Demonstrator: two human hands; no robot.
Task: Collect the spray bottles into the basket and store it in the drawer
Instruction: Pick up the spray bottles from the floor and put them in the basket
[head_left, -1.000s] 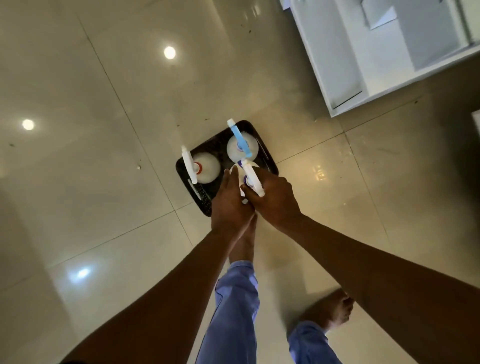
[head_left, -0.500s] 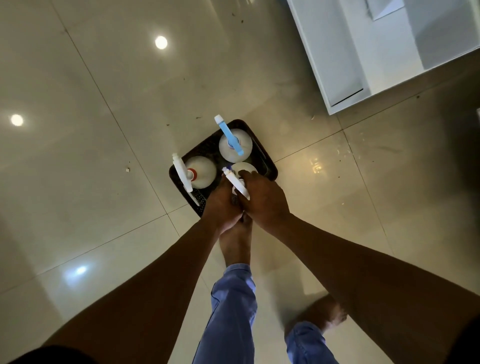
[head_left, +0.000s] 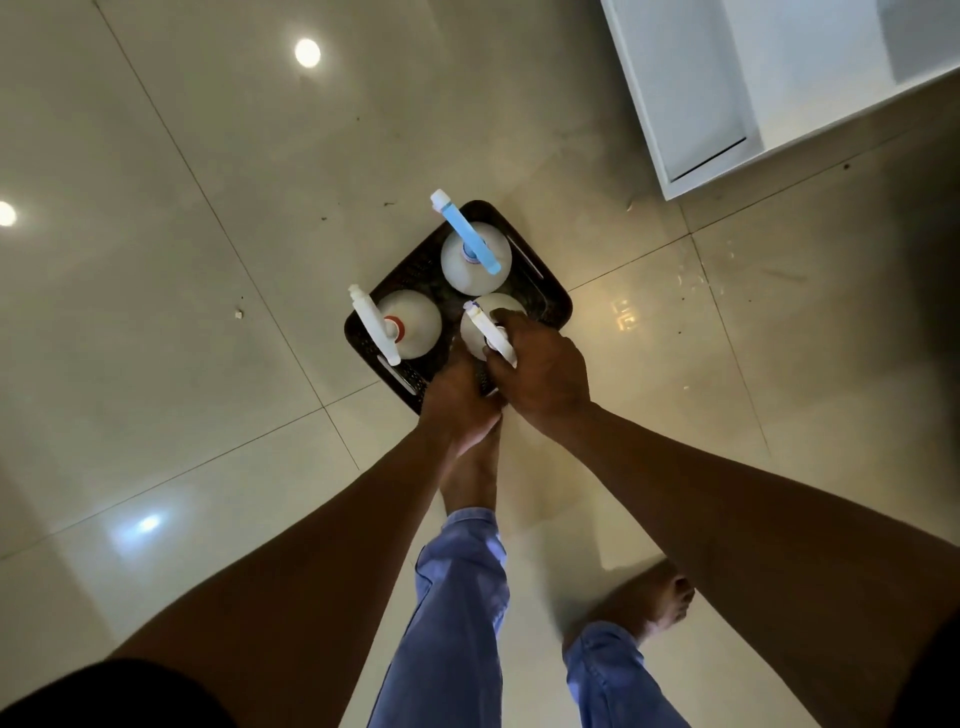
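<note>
A dark woven basket (head_left: 550, 304) sits on the tiled floor with three white spray bottles standing in it. The far bottle (head_left: 470, 262) has a blue trigger head. The left bottle (head_left: 415, 325) has a white head and a red collar. The near right bottle (head_left: 485, 327) has a white head, and my right hand (head_left: 540, 376) grips it at the neck. My left hand (head_left: 457, 402) rests at the basket's near edge, beside that bottle; its fingers are partly hidden, so whether it grips the rim is unclear.
An open white drawer (head_left: 691, 109) juts out at the upper right, above the floor. My bare feet and blue trouser legs (head_left: 457, 597) stand just behind the basket. Glossy floor tiles (head_left: 208, 260) spread to the left.
The near right bottle has gone down from above the basket into it, with my right hand still on it. My left hand dropped to the basket's near edge.
</note>
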